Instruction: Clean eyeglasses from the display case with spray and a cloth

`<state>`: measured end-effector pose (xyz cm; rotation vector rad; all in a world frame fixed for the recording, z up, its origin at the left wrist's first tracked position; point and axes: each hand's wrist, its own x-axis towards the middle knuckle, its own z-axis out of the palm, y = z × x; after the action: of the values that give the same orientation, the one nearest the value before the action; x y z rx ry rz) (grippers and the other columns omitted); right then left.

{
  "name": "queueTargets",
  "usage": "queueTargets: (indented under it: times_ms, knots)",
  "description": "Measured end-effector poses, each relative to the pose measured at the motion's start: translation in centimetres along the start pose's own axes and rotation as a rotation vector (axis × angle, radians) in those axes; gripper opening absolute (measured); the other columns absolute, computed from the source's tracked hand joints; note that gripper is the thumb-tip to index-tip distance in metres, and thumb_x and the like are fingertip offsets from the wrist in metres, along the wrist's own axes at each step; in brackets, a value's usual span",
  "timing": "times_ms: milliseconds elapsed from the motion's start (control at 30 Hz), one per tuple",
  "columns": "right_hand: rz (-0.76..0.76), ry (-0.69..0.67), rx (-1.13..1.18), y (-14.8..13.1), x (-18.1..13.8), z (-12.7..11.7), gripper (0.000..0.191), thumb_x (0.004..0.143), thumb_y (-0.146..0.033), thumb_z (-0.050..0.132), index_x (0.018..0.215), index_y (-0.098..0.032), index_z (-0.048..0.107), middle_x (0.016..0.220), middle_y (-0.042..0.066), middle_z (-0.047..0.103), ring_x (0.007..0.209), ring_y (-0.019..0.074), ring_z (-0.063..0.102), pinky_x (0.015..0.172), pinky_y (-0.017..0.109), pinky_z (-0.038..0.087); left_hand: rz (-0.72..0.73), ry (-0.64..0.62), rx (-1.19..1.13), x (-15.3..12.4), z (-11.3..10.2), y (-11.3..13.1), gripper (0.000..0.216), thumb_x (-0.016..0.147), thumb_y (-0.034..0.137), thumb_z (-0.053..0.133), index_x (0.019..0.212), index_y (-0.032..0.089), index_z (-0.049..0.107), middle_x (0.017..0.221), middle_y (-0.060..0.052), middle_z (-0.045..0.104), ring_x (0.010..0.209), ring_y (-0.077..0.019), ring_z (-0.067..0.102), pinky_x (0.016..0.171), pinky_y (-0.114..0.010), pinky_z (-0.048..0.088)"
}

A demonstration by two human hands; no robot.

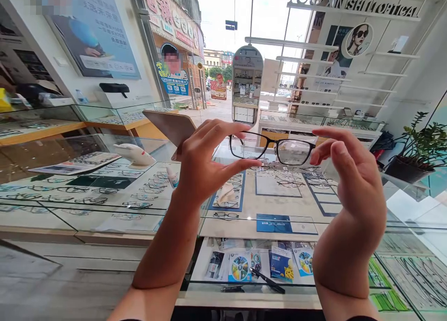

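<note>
A pair of black-rimmed eyeglasses (273,145) is raised in front of me above the glass counter, its lenses side by side. My left hand (211,156) grips the left lens end, with fingers over the top rim and the thumb beneath. At the other end, my right hand (352,165) has curled fingertips against the right edge of the frame, while its index finger stretches above. My right thumb stands apart from the rim. The right temple is hidden behind the fingers. White lettering is faintly visible through the lenses.
Below lies the glass display counter (240,225) with rows of frames. A folded cloth (226,195) rests on a blue-edged tray. Leaflets and a black pen (267,280) lie nearer me. A tilted mirror (171,125) stands behind my left hand; a potted plant (414,149) is at right.
</note>
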<state>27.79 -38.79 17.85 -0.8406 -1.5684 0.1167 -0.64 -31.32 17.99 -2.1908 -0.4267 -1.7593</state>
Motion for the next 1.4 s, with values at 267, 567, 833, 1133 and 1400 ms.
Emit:
queueTargets:
  times_ms: [267, 567, 833, 1133, 1400]
  knots:
    - [0.000, -0.162, -0.046, 0.4, -0.6, 1.1, 0.040, 0.110, -0.060, 0.069, 0.140, -0.035, 0.078, 0.120, 0.007, 0.086, 0.108, 0.0272, 0.081, 0.096, 0.046, 0.066, -0.108, -0.017, -0.082, -0.8, 0.8, -0.7, 0.056, 0.091, 0.070, 0.089, 0.132, 0.033, 0.077, 0.104, -0.003, 0.081, 0.095, -0.0225, 0.078, 0.091, -0.042, 0.067]
    - [-0.081, -0.089, -0.330, -1.2, -1.7, 1.1, 0.047, 0.095, -0.058, 0.091, 0.133, -0.035, 0.075, 0.116, 0.004, 0.088, 0.107, 0.0307, 0.083, 0.100, 0.049, 0.066, -0.117, -0.051, -0.088, -0.9, 0.0, -0.1, 0.060, 0.089, 0.071, 0.091, 0.130, 0.030, 0.078, 0.096, 0.000, 0.076, 0.089, -0.0202, 0.075, 0.085, -0.039, 0.067]
    - [-0.163, -0.040, -0.461, -1.9, -2.1, 0.8, 0.046, 0.097, -0.061, 0.087, 0.132, -0.033, 0.077, 0.122, 0.008, 0.080, 0.109, 0.0310, 0.076, 0.092, 0.048, 0.063, -0.155, -0.048, -0.095, -1.1, -1.0, 1.0, 0.062, 0.087, 0.072, 0.093, 0.131, 0.030, 0.078, 0.096, -0.001, 0.075, 0.089, -0.0206, 0.073, 0.086, -0.038, 0.066]
    - [-0.143, 0.004, -0.381, -1.7, -2.0, 1.6, 0.047, 0.099, -0.055, 0.087, 0.139, -0.033, 0.075, 0.128, 0.009, 0.081, 0.109, 0.0298, 0.079, 0.094, 0.049, 0.068, -0.245, 0.002, -0.078, -1.4, -0.5, 1.5, 0.067, 0.091, 0.077, 0.087, 0.135, 0.028, 0.075, 0.104, -0.002, 0.076, 0.101, -0.0220, 0.076, 0.086, -0.036, 0.068]
    - [-0.065, 0.056, -0.260, -0.8, -1.9, 2.4, 0.052, 0.100, -0.058, 0.084, 0.143, -0.034, 0.071, 0.132, 0.010, 0.081, 0.115, 0.0329, 0.081, 0.095, 0.056, 0.072, -0.347, 0.134, -0.250, -2.3, 1.4, 0.6, 0.076, 0.077, 0.073, 0.101, 0.133, 0.033, 0.068, 0.123, -0.004, 0.080, 0.112, -0.0271, 0.082, 0.094, -0.046, 0.070]
